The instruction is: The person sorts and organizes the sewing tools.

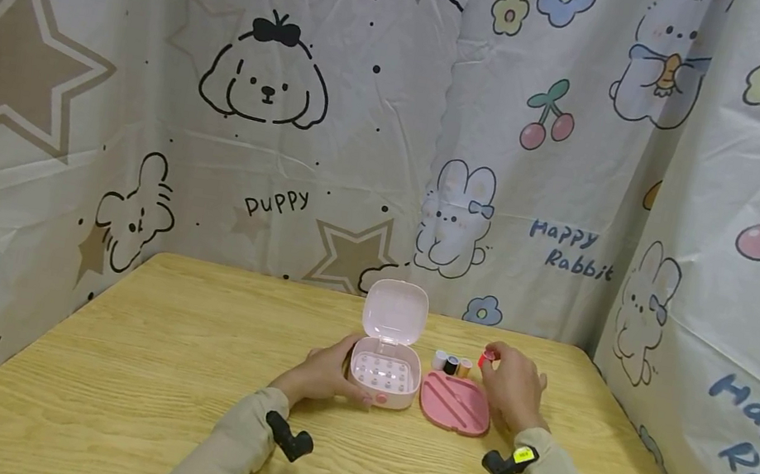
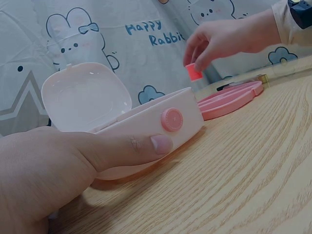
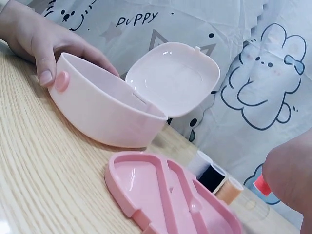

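A pale pink sewing box point(image 1: 401, 398) stands on the table with its lid point(image 1: 395, 311) raised at the back; rows of short pegs show on its floor. My left hand point(image 1: 323, 370) holds the box at its left side, the thumb on the front wall beside the round pink button point(image 2: 172, 120). To the right, my right hand point(image 1: 515, 387) pinches a red thread spool point(image 2: 194, 72) between thumb and fingers, above the tabletop. White point(image 3: 199, 164), black point(image 3: 212, 177) and orange point(image 3: 229, 190) spools stand in a row behind a pink tray point(image 1: 455, 409).
The tray, with slanted dividers, lies right of the box between both hands. Wood-grain table point(image 1: 198, 374) stretches to the left and front. Printed curtains point(image 1: 365, 142) enclose the back and sides. Each wrist carries a black camera mount point(image 1: 290, 436).
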`<state>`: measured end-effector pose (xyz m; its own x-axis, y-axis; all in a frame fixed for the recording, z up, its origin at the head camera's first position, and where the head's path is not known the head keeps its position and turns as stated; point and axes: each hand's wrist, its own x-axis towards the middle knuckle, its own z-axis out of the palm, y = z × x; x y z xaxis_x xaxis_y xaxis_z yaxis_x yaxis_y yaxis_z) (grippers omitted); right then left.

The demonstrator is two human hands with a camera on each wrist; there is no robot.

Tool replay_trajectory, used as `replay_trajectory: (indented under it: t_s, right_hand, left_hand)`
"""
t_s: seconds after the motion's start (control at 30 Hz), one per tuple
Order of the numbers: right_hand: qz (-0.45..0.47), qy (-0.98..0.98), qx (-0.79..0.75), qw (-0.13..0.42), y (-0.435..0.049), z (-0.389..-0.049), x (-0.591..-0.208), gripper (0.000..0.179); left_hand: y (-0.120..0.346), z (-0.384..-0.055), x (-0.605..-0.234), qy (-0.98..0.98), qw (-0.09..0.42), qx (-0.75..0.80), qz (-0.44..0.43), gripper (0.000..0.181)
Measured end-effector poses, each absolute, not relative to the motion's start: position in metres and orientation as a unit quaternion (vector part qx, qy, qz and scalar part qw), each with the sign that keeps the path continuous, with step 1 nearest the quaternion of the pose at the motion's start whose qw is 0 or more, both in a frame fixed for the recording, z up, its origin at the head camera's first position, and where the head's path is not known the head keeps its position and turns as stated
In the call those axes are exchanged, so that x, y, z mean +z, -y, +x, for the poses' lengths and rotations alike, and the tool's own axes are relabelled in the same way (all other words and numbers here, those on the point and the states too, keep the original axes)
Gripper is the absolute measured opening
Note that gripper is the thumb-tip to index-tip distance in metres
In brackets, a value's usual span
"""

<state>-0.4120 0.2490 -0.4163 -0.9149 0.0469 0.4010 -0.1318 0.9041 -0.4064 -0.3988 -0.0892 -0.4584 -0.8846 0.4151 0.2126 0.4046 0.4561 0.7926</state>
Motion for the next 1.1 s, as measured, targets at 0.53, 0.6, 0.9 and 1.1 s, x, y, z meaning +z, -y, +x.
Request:
replay_trajectory:
  t_s: [0.53, 0.6, 0.9, 1.1]
  right_hand:
    - [0.049, 0.946, 0.220, 0.233, -0.229, -0.408, -0.401, 0.025]
    - [0.057, 0.944, 0.218, 0.240, -0.226, -0.408, -0.400, 0.025]
    - [0.079, 0.940, 0.220, 0.248, -0.207, -0.408, -0.392, 0.023]
    - [0.095, 0.938, 0.225, 0.245, -0.194, -0.410, -0.392, 0.020]
  left_hand:
    - [0.089, -0.399, -0.461, -0.855, 0.013, 0.463, 0.234, 0.116]
    - [0.089, -0.399, -0.461, -0.855, 0.011, 0.463, 0.234, 0.115]
    - [0.089, -0.399, -0.458, -0.852, 0.009, 0.468, 0.237, 0.113]
    - [0.089, -0.399, -0.459, -0.853, 0.011, 0.466, 0.236, 0.112]
